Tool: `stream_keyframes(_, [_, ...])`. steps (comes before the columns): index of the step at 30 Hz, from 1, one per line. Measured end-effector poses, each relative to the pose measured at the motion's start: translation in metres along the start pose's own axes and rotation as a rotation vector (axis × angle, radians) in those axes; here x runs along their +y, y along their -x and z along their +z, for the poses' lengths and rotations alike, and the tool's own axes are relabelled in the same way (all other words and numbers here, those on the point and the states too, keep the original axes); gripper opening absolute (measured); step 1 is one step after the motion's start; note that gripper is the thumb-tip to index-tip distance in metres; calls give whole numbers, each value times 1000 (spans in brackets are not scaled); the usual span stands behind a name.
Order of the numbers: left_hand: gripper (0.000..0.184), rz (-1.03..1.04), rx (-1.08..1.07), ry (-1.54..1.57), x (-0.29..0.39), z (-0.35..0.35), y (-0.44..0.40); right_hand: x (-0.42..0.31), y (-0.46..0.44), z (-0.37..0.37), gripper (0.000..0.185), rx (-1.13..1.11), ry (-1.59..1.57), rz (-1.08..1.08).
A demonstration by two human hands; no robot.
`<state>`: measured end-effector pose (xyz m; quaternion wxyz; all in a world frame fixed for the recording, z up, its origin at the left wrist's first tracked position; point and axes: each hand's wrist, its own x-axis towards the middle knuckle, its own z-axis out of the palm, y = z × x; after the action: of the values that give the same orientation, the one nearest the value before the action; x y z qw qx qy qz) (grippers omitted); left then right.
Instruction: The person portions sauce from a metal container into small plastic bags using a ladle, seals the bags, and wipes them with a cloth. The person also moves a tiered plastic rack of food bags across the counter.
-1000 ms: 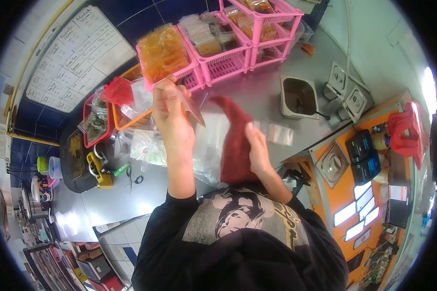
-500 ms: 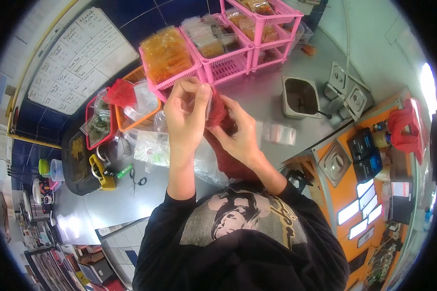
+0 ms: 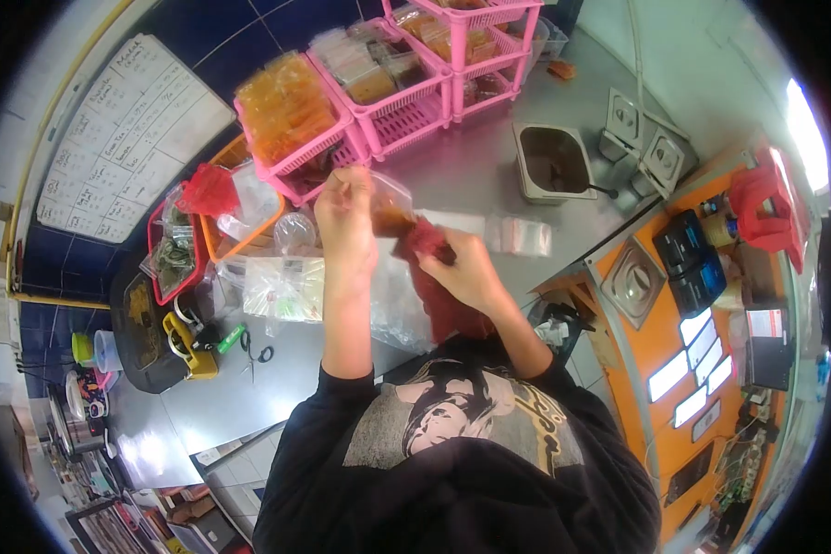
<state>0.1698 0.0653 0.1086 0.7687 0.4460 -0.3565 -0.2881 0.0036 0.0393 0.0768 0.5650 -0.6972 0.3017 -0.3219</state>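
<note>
My left hand (image 3: 345, 217) is closed, its fingers pinching the edge of a small clear plastic packet (image 3: 392, 210) with orange-brown contents. Beside it, my right hand (image 3: 468, 272) grips the bunched top of a red plastic bag (image 3: 448, 309), which hangs down toward my body. The packet's lower end is close to the gathered red plastic; whether they touch I cannot tell. Under my forearms lie clear plastic bags (image 3: 291, 288) on the metal counter. What the red bag contains is hidden.
Pink baskets (image 3: 402, 129) of packets stand at the back. An orange basket (image 3: 272, 214) and a red basket (image 3: 198, 263) sit left, near scissors (image 3: 252, 354) and a yellow tape dispenser (image 3: 194, 355). A metal container (image 3: 556, 189) and a stack of clear sleeves (image 3: 526, 237) are right.
My hands have moved apart. The clear packet now shows between them, and the red plastic has shifted with my right hand away from my left. The view has turned slightly.
</note>
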Motion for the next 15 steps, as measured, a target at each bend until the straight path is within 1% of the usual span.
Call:
stream_keyframes(1, [13, -93, 83, 128, 2, 3, -5, 6, 6, -7, 20, 4, -1, -4])
stream_keyframes(2, [13, -186, 163, 255, 2, 6, -12, 13, 13, -15, 20, -35, 14, 48])
stream_keyframes(3, [11, -176, 183, 245, -4, 3, -22, 17, 20, -23, 20, -75, 30, 102])
stream_keyframes(4, [11, -175, 179, 246, -12, 3, -31, 15, 27, -31, 20, -71, 31, 99])
stream_keyframes(6, [10, -212, 142, 196, -34, 6, -49, 2, 41, -48, 22, -46, -151, 171])
stream_keyframes(7, [11, -179, 150, 183, -67, -2, -65, -4, 46, -56, 22, -41, -149, 172])
stream_keyframes(8, [11, -182, 146, 186, -93, -5, -77, -10, 49, -64, 22, 0, -218, 159])
stream_keyframes(9, [11, -220, 144, 165, -116, -8, -88, -16, 51, -72, 22, 42, -289, 145])
stream_keyframes(10, [12, -262, 144, 142, -141, -12, -99, -24, 51, -79, 22, 47, -291, 149])
stream_keyframes(11, [12, -265, 139, 141, -176, -22, -112, -30, 50, -86, 21, 73, -364, 124])
stream_keyframes(12, [13, -275, 72, -77, -214, -34, -125, -33, 50, -94, 19, 97, -435, 97])
stream_keyframes(13, [15, -280, 6, -294, -243, -44, -132, -31, 50, -102, 21, 75, -491, 90])
stream_keyframes(14, [15, -279, 9, -291, -260, -50, -132, -31, 47, -109, 21, 72, -487, 90])
stream_keyframes(15, [16, -115, -7, -549, -273, -57, -131, -31, 44, -115, 22, 34, -496, 35])
